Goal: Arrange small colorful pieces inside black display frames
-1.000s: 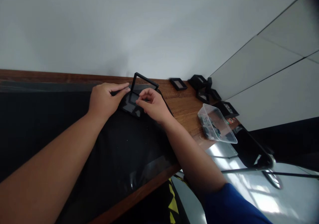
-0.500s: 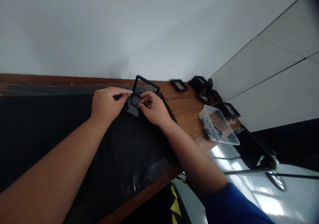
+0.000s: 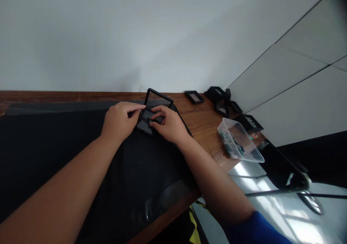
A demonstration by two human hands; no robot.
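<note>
A small black hinged display frame [image 3: 144, 127] lies unfolded on the black mat [image 3: 130, 186], its lid [image 3: 160, 93] standing up at the back near the wall. My left hand [image 3: 117, 124] pinches the frame's left edge by the hinge with thumb and forefinger. Over the lower half, my right hand [image 3: 171, 125] is closed in a pinch, its fingertips close to the clear panel. Something tiny seems to be between those fingertips, too small to make out. Part of the lower half is hidden behind the right hand.
Right of the mat, a clear plastic tub [image 3: 241, 141] with small greenish packets stands at the wooden table's edge. Behind it are several black frames, one lying alone [image 3: 194, 97]. A white wall [image 3: 108, 38] rises along the back.
The view has tilted slightly, so everything sits a little lower. Both hands stay at the display frame; the right fingertips have shifted slightly over its lower half.
</note>
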